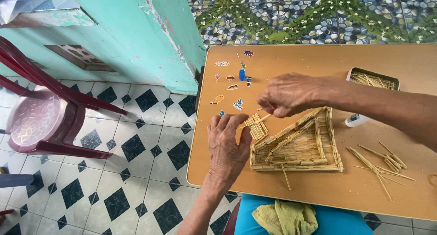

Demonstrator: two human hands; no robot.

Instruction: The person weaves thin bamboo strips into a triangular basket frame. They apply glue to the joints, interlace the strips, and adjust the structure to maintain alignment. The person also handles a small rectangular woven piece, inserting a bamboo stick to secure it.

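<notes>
Two hands work over a wooden table point(318, 57), seen from the single head view. The right hand point(284, 94) reaches in from the right, fingers pinched together on a thin stick point(260, 120). That stick's long axis runs from the fingertips down and to the left, its free end pointing at a small panel point(257, 128) of sticks laid side by side. The left hand point(226, 146) comes up from the near edge with its fingers spread flat and apart, fingertips point(243, 124) touching the panel's left side and pinning it to the table. The panel thus lies just beside both hands, below the right fingertips and at the far-right end of the left ones; the right hand holds the stick.

Touching the panel's right is a larger stick frame point(300, 146), wedge-shaped. Loose sticks point(375, 164) lie scattered to its right, well apart from the hands. A tin point(373, 79) of more sticks sits far right, with a glue bottle point(357, 120) near it, partly hidden by the forearm. Small stickers point(234, 87) dot the far-left tabletop. A yellow cloth point(284, 217) rests on the lap, and a red stool point(43, 121) stands on the tiled floor at left.
</notes>
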